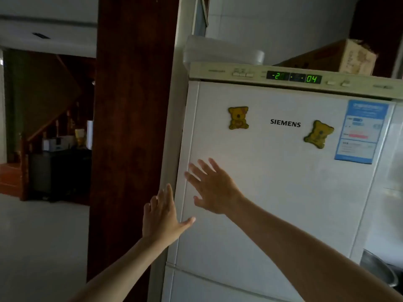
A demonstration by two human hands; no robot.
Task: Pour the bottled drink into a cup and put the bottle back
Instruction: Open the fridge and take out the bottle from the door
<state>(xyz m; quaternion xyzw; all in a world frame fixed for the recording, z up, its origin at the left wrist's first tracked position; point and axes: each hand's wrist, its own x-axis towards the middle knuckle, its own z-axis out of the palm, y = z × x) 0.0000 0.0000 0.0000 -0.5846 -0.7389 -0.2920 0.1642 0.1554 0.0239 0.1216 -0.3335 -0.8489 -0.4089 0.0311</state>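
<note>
Beside the dark wooden pillar [133, 127], the closed fridge door [283, 182] faces both empty, spread-fingered grips, left hand [162, 216] at its edge, right hand [214, 188] on its front.

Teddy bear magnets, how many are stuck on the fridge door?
2. One bear magnet sits upright left of the SIEMENS logo. The other bear magnet is tilted, right of the logo, beside the blue label. None look hidden behind the hands.

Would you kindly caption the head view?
Both open hands, left and right, reach the closed fridge door's edge.
</note>
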